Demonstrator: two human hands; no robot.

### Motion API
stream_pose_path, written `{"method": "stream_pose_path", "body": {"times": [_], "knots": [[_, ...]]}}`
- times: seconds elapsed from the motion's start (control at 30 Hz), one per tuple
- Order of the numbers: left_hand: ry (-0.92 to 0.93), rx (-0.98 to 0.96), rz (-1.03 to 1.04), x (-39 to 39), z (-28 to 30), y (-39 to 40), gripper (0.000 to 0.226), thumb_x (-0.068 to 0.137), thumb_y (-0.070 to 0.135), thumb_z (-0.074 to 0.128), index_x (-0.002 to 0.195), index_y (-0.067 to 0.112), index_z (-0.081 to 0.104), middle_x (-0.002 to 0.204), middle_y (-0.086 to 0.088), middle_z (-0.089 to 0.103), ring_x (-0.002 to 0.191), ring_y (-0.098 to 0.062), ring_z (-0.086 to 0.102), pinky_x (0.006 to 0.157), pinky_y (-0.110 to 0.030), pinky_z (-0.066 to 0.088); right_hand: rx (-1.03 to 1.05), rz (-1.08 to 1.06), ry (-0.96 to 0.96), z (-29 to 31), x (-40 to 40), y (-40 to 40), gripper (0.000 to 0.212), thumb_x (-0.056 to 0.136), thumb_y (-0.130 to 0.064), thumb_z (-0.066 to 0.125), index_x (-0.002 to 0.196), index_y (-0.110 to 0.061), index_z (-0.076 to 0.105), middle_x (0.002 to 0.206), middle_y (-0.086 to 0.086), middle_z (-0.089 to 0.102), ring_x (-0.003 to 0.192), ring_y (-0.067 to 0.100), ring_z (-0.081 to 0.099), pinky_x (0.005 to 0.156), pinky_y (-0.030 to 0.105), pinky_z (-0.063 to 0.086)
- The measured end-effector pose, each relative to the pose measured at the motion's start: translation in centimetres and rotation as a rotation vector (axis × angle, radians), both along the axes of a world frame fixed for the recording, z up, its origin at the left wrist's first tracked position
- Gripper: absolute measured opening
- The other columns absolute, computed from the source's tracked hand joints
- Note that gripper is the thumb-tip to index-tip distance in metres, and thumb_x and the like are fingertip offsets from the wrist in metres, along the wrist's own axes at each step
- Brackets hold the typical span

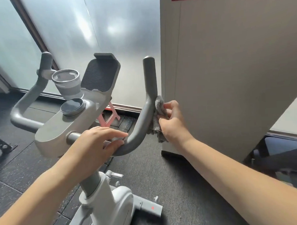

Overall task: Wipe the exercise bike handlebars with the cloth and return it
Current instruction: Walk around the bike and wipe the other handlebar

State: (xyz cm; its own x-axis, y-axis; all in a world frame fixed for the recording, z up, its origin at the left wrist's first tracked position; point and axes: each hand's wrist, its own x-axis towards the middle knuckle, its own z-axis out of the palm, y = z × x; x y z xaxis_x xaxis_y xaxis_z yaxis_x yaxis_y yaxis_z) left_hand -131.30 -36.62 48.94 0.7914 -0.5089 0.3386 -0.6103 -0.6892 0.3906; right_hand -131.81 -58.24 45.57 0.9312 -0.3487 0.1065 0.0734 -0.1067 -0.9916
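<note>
Right hand fingers clamped on cloth, pressing it against handlebar. Left hand rests on handlebar's lower bend, fingers straight, together.

Both arms fwd, bare; L hand flat, fingers straight; R hand w/ fingers curled on cloth.

This looks like a small gym room. An exercise bike stands on speckled black rubber flooring, beside frosted glass panels.
</note>
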Motion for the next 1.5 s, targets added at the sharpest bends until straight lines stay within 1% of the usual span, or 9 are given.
{"method": "stream_pose_path", "body": {"times": [0.17, 0.33, 0.57, 0.77, 0.9, 1.07, 1.3, 1.37, 1.5], "knots": [[0.102, -0.087, 0.028, -0.8, -0.9, 0.7, 0.030, 0.074, 0.046, 0.056, 0.092, 0.030, 0.075, 0.087, 0.015, 0.071, 0.086, -0.008, 0.063, 0.083, -0.032, 0.046, 0.068, 0.083, 0.010, -2.7, -3.4, 2.8, 0.029, 0.082, -0.005, 0.048, 0.087, -0.033, 0.043, 0.081, 0.005, 0.063, 0.070, 0.029, 0.060, 0.063, 0.051, 0.054], [0.096, -0.046, 0.020, -1.2, 0.0, 1.0, 0.020, 0.076, 0.011, 0.075, 0.089, 0.026, 0.076, 0.085, 0.010, 0.072, 0.082, 0.000, 0.059, 0.073, -0.008, 0.041, 0.070, -0.070, -0.025, 0.0, -0.5, 0.0, 0.027, 0.089, -0.008, 0.052, 0.085, -0.033, 0.042, 0.085, 0.007, 0.063, 0.068, 0.026, 0.060, 0.058, 0.037, 0.048], [0.100, 0.049, 0.039, 0.4, 1.5, 4.1, 0.019, 0.069, 0.019, 0.080, 0.081, 0.032, 0.074, 0.066, 0.013, 0.063, 0.064, 0.007, 0.051, 0.056, -0.005, 0.035, 0.052, -0.101, 0.004, -2.4, -2.8, 3.9, 0.029, 0.088, -0.002, 0.048, 0.084, -0.029, 0.038, 0.080, 0.003, 0.061, 0.062, 0.018, 0.053, 0.058, 0.036, 0.049], [0.049, 0.152, 0.025, 2.3, 1.9, 6.6, 0.023, 0.064, 0.025, 0.083, 0.082, 0.035, 0.073, 0.078, 0.026, 0.060, 0.072, 0.015, 0.049, 0.060, -0.001, 0.033, 0.060, -0.183, 0.023, -3.0, -4.0, 6.1, 0.025, 0.086, -0.007, 0.051, 0.086, -0.029, 0.040, 0.083, 0.009, 0.064, 0.074, 0.039, 0.064, 0.066, 0.051, 0.056], [0.018, 0.224, -0.030, 3.7, 1.7, 8.7, 0.030, 0.063, 0.024, 0.084, 0.084, 0.041, 0.069, 0.076, 0.014, 0.065, 0.078, -0.007, 0.057, 0.070, -0.020, 0.041, 0.033, -0.316, -0.018, -1.8, -3.8, 5.9, 0.022, 0.088, -0.001, 0.049, 0.091, -0.022, 0.044, 0.077, 0.001, 0.063, 0.065, 0.015, 0.055, 0.065, 0.039, 0.051], [-0.025, 0.189, -0.040, 4.8, 1.0, 10.2, 0.032, 0.062, 0.020, 0.085, 0.091, 0.028, 0.074, 0.092, 0.000, 0.071, 0.099, -0.024, 0.059, 0.087, -0.040, 0.046, -0.005, -0.349, -0.046, -3.1, -5.6, 8.9, 0.023, 0.088, -0.006, 0.047, 0.089, -0.027, 0.040, 0.089, 0.016, 0.063, 0.074, 0.036, 0.063, 0.068, 0.048, 0.056], [-0.097, 0.118, -0.109, 5.9, -0.7, 10.9, 0.031, 0.065, 0.024, 0.082, 0.094, 0.031, 0.072, 0.084, 0.024, 0.057, 0.090, -0.009, 0.055, 0.083, -0.024, 0.041, 0.122, -0.434, -0.129, -1.9, -5.8, 11.0, 0.023, 0.091, -0.042, 0.054, 0.083, -0.025, 0.040, 0.075, -0.004, 0.049, 0.064, 0.004, 0.045, 0.063, 0.016, 0.041], [-0.108, 0.099, -0.150, 6.1, -0.8, 11.1, 0.031, 0.065, 0.023, 0.082, 0.094, 0.028, 0.073, 0.084, 0.032, 0.051, 0.088, -0.004, 0.052, 0.080, -0.009, 0.032, 0.140, -0.448, -0.100, -1.1, -5.1, 11.0, 0.026, 0.091, -0.049, 0.050, 0.080, -0.028, 0.039, 0.076, -0.005, 0.046, 0.069, 0.008, 0.044, 0.067, 0.029, 0.044], [-0.107, 0.070, -0.163, 6.2, -1.1, 11.3, 0.029, 0.068, 0.022, 0.081, 0.096, 0.026, 0.073, 0.089, 0.010, 0.067, 0.090, -0.016, 0.059, 0.078, -0.018, 0.036, 0.175, -0.454, -0.071, -1.5, -5.5, 12.2, 0.024, 0.085, -0.050, 0.051, 0.071, -0.034, 0.039, 0.073, 0.001, 0.045, 0.069, 0.023, 0.044, 0.069, 0.058, 0.050]]}}
